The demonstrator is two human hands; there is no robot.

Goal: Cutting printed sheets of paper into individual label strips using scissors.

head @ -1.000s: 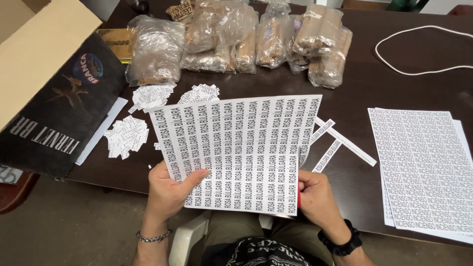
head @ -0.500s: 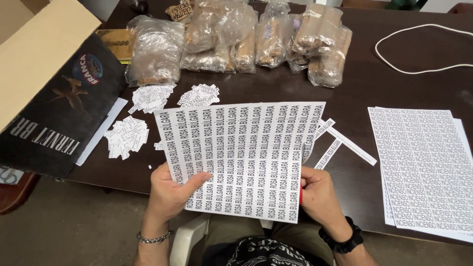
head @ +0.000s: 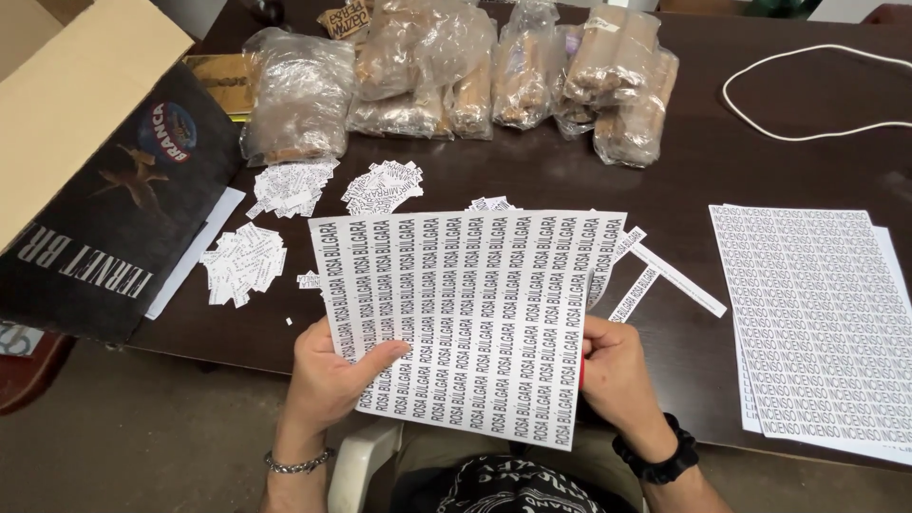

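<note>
Little has shifted since the earlier frames: the printed label sheet (head: 465,318) has tilted a touch and drifted slightly right, with both hands in the same places on it. It is held fanned above the near edge of the dark desk (head: 532,176), the left hand (head: 328,375) pinching its lower left side, thumb on top, fingers curled under — a grip closed on paper. The right hand (head: 617,370) is closed on the right edge, where a narrow strip looks partly parted from the sheet, though I cannot tell how far. The likeliest fault is a tear running crooked across the printed columns if the two hands pull unevenly. More than one sheet may be held at once; if so, layers could slip apart. A loosened grip would let paper fall to the floor, since it hangs past the desk edge. The cut strips (head: 670,275) just beside it and the piles of small cut labels (head: 247,261) near the black cardboard box (head: 104,218) are light — a sweep of the sheet could scatter them. The stack of uncut sheets (head: 817,313) and bagged brown bundles (head: 475,76) lie well apart.
</note>
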